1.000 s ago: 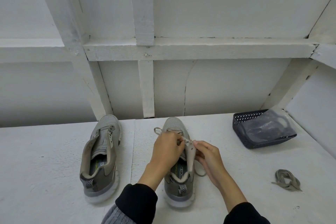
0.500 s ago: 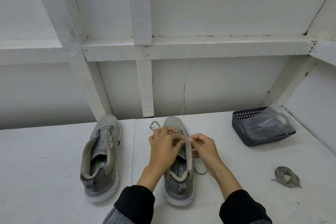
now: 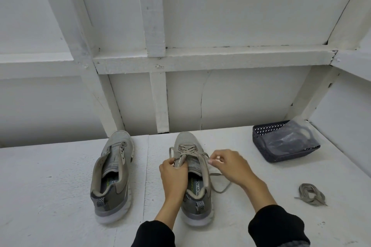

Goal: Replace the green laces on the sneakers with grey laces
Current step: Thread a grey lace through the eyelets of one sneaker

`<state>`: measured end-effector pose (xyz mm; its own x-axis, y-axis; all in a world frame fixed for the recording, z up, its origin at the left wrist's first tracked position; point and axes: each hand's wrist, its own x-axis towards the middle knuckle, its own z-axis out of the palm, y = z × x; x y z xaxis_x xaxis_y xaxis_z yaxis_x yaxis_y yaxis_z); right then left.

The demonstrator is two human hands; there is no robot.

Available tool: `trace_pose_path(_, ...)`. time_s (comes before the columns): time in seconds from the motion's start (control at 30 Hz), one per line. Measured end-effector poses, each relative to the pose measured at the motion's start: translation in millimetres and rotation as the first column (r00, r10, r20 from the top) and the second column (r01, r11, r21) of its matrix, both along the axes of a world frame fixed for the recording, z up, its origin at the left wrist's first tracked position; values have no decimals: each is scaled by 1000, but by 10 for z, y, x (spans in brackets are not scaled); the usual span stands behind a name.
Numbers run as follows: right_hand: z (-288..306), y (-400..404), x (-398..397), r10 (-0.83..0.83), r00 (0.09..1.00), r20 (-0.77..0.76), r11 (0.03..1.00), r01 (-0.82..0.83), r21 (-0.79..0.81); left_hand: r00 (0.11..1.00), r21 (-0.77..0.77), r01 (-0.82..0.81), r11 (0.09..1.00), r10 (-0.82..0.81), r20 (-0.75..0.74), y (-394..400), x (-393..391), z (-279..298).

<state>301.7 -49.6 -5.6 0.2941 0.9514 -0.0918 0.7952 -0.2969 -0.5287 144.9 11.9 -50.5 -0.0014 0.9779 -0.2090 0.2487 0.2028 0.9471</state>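
I see my left hand and right hand each pinching the lace over the right sneaker.

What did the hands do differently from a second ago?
The right hand has pulled away to the right, drawing its lace end out sideways. The left hand still holds the sneaker's tongue edge. The other sneaker, loose lace bundle and basket stayed put.
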Motion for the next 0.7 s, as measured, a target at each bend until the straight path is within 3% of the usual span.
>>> trace_pose_path(0.03,-57,6,-20,2,998,-68,1000,0,21,1000,-4,-9,1000,9,7,4,0,-12)
trace_pose_path(0.1,-83,21,-55,-41,915,-401,981,113,158,1000,-8,-21,1000,21,21,18,-5,-33)
trace_pose_path(0.17,-18,22,-58,-21,626,-779,907,339,248,999,-19,-4,1000,5,39,21,-6,-41)
trace_pose_path(0.2,4,11,-42,15,487,-873,866,430,255,999,-23,7,1000,-6,46,19,-3,-38)
trace_pose_path(0.23,21,-9,-23,29,421,-907,834,490,254,999,-16,16,1000,-15,46,18,-6,-39)
trace_pose_path(0.27,38,-35,0,-3,467,-884,822,505,264,999,-2,22,1000,-22,48,22,-8,-48)
trace_pose_path(0.3,34,-57,28,-56,584,-810,832,476,285,998,23,30,999,-31,58,25,-8,-52)
trace_pose_path(0.37,-8,-112,67,-135,842,-522,901,323,288,996,97,53,994,-59,67,19,-7,-57)
trace_pose_path(0.43,-54,-169,97,-86,965,-249,966,142,216,997,156,58,986,-65,42,1,-7,-45)
trace_pose_path(0.5,-114,-243,131,-76,984,-159,986,98,133,997,170,52,984,-60,43,-15,-15,-17)
trace_pose_path(0.7,-434,-371,216,-249,964,-93,969,248,-19,996,245,80,966,-71,-44,-8,-10,-58)
